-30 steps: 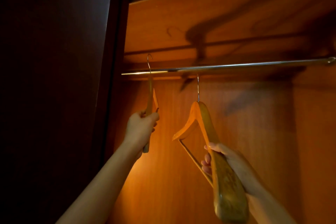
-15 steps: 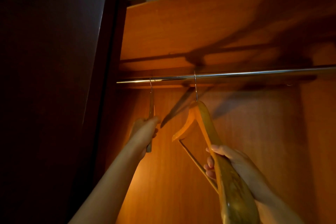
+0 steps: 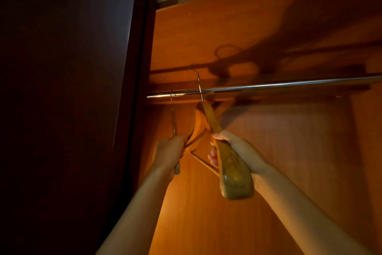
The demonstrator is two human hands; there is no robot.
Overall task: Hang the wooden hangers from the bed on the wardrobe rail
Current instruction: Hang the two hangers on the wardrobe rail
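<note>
A chrome wardrobe rail (image 3: 268, 86) runs across the orange wooden wardrobe. My left hand (image 3: 168, 152) grips a wooden hanger (image 3: 174, 122) seen edge-on, whose wire hook sits over the rail near its left end. My right hand (image 3: 237, 151) holds the near arm of a second wooden hanger (image 3: 229, 163), just right of the first. The second hanger's hook (image 3: 199, 87) stands up in front of the rail, its tip above it. Whether this hook is over the rail is unclear.
The dark wardrobe side panel (image 3: 68, 99) rises close on the left. The orange back panel (image 3: 289, 151) lies behind the hangers. A shelf board (image 3: 237, 27) sits just above the rail. The rail to the right of the hangers carries nothing.
The left hanger's hook came down onto the rail. My right hand lifted the second hanger and shifted it left toward the first, so its hook now pokes above the rail.
</note>
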